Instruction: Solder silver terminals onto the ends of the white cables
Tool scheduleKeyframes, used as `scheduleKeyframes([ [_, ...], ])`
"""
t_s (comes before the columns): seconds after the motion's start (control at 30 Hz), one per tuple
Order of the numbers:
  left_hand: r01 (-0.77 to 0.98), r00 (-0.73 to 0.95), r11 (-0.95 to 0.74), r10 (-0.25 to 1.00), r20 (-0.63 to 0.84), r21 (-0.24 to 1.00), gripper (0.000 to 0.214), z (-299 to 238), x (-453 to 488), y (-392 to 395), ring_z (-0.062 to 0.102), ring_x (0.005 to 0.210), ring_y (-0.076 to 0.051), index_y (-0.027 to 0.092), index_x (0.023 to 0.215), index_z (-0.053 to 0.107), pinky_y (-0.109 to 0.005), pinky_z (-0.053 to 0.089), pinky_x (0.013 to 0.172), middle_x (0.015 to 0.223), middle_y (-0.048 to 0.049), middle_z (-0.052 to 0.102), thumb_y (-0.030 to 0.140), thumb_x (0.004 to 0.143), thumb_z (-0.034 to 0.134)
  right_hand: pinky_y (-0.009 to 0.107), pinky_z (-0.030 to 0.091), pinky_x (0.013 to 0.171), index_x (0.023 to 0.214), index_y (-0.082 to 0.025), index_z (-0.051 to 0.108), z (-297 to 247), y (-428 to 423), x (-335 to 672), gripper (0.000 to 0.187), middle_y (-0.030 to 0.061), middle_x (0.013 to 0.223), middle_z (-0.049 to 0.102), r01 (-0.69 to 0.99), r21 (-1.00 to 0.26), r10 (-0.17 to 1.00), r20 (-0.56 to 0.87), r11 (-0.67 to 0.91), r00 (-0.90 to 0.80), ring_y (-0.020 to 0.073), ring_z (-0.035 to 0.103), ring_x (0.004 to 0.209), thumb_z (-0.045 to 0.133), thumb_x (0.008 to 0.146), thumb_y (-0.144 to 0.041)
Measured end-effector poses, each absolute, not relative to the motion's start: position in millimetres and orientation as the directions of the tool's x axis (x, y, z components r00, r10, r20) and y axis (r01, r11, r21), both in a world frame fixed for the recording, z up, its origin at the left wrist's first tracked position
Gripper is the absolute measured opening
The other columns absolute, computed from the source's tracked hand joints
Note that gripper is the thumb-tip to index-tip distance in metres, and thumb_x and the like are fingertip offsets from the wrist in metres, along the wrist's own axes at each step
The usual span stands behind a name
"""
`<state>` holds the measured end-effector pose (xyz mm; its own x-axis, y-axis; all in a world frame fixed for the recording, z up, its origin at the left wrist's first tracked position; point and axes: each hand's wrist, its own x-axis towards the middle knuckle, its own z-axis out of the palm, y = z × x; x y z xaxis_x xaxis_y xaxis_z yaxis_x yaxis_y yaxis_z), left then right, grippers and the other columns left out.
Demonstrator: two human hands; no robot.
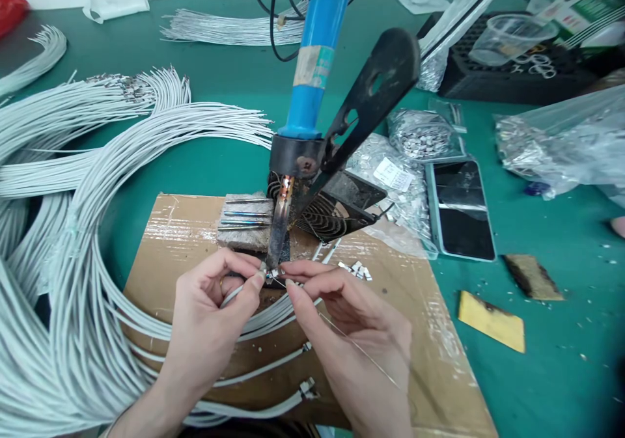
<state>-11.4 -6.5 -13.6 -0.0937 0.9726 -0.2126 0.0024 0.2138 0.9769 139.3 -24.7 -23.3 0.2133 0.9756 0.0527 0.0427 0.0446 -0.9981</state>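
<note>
My left hand (pixel 215 314) pinches the end of a white wire (pixel 234 293) and holds its tip at the point of the soldering iron (pixel 279 230). The iron has a blue handle (pixel 317 54) and stands fixed in a black stand (pixel 361 106). My right hand (pixel 351 334) is pinched too, holding a thin strand of solder wire (pixel 361 353) that runs back over the hand; its fingertips meet the left hand's at a small metal terminal (pixel 273 273) under the iron tip. Both hands rest over a taped cardboard sheet (pixel 439 360).
Large loops of white wires (pixel 73 243) fill the left side. Loose metal terminals (pixel 359 270) lie on the cardboard. Bags of terminals (pixel 422 135), a phone (pixel 461 207), a yellow sponge (pixel 491 321), a brown sponge piece (pixel 532 276) and a black tray (pixel 512 73) sit on the green table at right.
</note>
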Motion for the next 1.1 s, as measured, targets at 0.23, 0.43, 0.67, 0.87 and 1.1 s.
scheduleKeyframes([
  [0.23,-0.018,-0.069,0.22,0.973,-0.221,0.975,0.016,-14.7,-12.5,-5.0,0.065,0.07,-0.008,0.019,0.073,0.072,-0.014,0.05,0.063,0.086,0.0,0.076,0.013,0.087,0.075,0.023,0.059,0.082,0.073,-0.023,0.067,-25.4,-25.0,139.9,0.021,-0.0006,0.094,0.081,0.101,-0.994,0.978,0.051,0.031,0.203,0.0155,0.078,0.093,0.074,0.091,-0.017],
  [0.43,0.033,-0.073,0.21,0.976,-0.207,0.977,0.016,-13.0,-12.3,-5.6,0.064,0.068,-0.008,0.019,0.073,0.071,-0.014,0.049,0.061,0.087,0.0,0.075,0.013,0.088,0.075,0.025,0.06,0.082,0.072,-0.023,0.069,-24.2,-24.5,139.1,0.02,0.0005,0.092,0.081,0.079,-0.996,0.974,0.044,0.027,0.223,0.0168,0.078,0.091,0.074,0.091,-0.017],
  [0.67,0.05,-0.091,0.186,0.979,-0.181,0.981,0.014,-11.5,-10.2,-5.4,0.06,0.062,-0.006,0.018,0.073,0.072,-0.013,0.047,0.056,0.087,-0.0007,0.075,0.012,0.085,0.076,0.024,0.059,0.083,0.073,-0.024,0.069,-24.5,-25.8,138.1,0.021,-0.0009,0.092,0.081,0.098,-0.994,0.973,0.069,0.048,0.221,0.0157,0.078,0.093,0.074,0.091,-0.016],
  [0.87,0.045,-0.128,0.137,0.983,-0.13,0.99,0.014,-9.6,-6.5,-4.8,0.068,0.068,-0.008,0.018,0.07,0.073,-0.011,0.051,0.061,0.083,-0.0003,0.076,0.008,0.078,0.078,0.02,0.057,0.085,0.075,-0.025,0.068,-24.7,-26.7,136.2,0.021,-0.004,0.094,0.081,0.095,-0.993,0.969,0.091,0.071,0.231,0.0122,0.077,0.093,0.074,0.091,-0.014],
  [1.1,0.103,-0.107,0.13,0.987,-0.119,0.986,0.014,-9.8,-9.5,-5.4,0.07,0.073,-0.011,0.019,0.073,0.075,-0.013,0.053,0.061,0.087,-0.0024,0.077,0.007,0.081,0.077,0.026,0.059,0.083,0.075,-0.024,0.07,-25.5,-25.7,133.9,0.02,-0.0011,0.092,0.081,0.118,-0.987,0.958,0.136,0.109,0.253,0.0157,0.077,0.089,0.075,0.09,-0.012],
])
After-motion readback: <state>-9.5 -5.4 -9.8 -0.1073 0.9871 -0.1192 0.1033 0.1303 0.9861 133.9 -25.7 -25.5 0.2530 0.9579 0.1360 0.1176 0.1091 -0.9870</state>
